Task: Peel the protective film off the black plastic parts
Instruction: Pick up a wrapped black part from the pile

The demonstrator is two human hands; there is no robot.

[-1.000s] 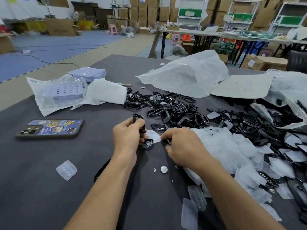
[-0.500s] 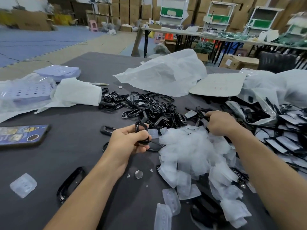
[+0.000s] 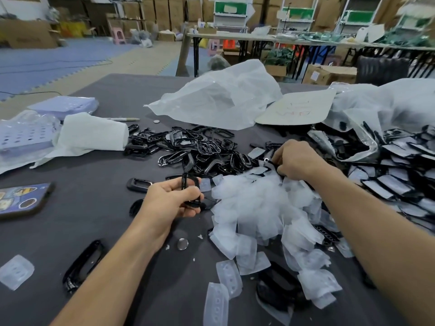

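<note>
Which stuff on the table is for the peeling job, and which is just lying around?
For the job: left hand holding a black part; right hand; film-covered parts; peeled film heap; bare parts pile.
Just lying about: phone; pen; folded white sheet; big plastic bag.

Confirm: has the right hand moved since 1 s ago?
Yes. The right hand went from the near-left edge of the film pile to its far side.

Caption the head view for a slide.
Left hand holds a black plastic part; right hand reaches beyond the pile of peeled film.
</note>
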